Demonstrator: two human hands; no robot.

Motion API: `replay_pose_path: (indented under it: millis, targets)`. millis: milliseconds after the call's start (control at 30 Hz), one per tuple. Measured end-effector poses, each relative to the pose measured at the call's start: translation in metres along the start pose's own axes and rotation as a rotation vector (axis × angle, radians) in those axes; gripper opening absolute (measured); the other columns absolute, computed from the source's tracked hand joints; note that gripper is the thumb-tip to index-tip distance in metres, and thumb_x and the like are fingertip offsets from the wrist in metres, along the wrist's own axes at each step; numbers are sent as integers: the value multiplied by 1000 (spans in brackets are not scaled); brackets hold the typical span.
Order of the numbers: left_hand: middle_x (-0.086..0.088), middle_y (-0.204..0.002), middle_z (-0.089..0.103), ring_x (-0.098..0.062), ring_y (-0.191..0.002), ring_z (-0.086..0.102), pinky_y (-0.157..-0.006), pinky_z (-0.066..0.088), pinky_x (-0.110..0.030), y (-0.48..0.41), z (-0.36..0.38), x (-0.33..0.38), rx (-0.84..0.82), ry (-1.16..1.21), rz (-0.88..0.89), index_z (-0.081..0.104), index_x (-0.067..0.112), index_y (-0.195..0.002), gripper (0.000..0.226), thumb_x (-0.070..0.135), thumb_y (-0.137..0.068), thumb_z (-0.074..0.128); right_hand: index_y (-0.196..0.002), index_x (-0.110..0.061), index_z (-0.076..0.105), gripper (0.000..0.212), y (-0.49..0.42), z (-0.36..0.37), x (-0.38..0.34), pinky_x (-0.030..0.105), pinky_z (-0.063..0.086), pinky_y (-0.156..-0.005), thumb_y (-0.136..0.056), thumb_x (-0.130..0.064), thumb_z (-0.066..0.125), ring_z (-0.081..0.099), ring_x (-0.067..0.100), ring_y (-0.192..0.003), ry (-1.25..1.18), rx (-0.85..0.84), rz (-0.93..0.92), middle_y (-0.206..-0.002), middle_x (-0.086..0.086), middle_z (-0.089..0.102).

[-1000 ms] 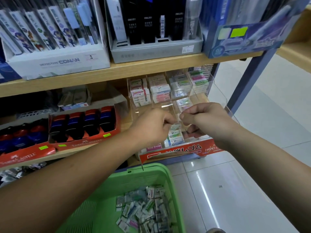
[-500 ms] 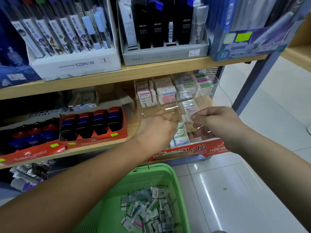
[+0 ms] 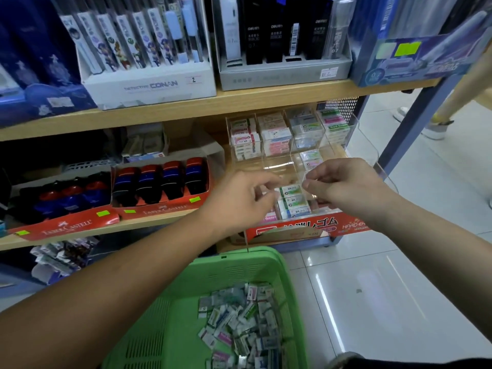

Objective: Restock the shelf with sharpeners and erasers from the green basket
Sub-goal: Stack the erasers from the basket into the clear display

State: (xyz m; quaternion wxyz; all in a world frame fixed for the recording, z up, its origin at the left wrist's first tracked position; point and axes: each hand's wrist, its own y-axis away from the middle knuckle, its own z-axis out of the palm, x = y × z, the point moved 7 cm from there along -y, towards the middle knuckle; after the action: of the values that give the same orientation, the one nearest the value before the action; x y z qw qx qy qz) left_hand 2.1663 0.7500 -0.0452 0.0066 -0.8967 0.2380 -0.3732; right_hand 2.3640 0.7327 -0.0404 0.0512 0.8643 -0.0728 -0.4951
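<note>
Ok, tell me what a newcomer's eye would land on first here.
The bright green basket at bottom centre, with a heap of small wrapped erasers in it, draws the eye first. Just above it, the left hand and right hand meet over the clear organiser on the lower shelf; what each grip holds is too blurred to tell. Red Faber-Castell trays stand out to the left.

Upper wooden shelf [image 3: 239, 102] carries pen display boxes [image 3: 149, 86]; lower shelf [image 3: 159, 221] carries red sharpener trays [image 3: 159, 207], clear eraser organizer [image 3: 277, 166].
</note>
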Motion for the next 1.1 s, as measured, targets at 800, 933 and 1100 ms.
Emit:
replay_pose_path:
  millis: [800,933,1100]
  targets:
    - [-3,-122,67,-19,-102,65,-89,55,-29,275,145,-220,-577,133,-752,58,20,-141,63,29,-85,83,-164,-42,4,128,85,290,188,64,3,-125,-68,-66,85,-13,35,-159,1193,-955,-245,-173,4,-18]
    - [-8,-129,66,-19,-104,66,-91,56,-32,295,153,-236,-589,146,-823,55,18,-144,68,33,-85,84,-162,-40,-16,149,84,301,219,70,18,-121,-59,-55,90,-24,44,-153,1416,-957,-315,-164,11,-35]
    - [10,-110,62,-4,-87,61,-72,52,-16,299,165,-230,-644,176,-788,58,17,-140,52,15,-92,76,-163,-35,15,135,80,311,204,62,34,-116,-56,-57,94,20,39,-152,1412,-979,-374,-169,3,17]
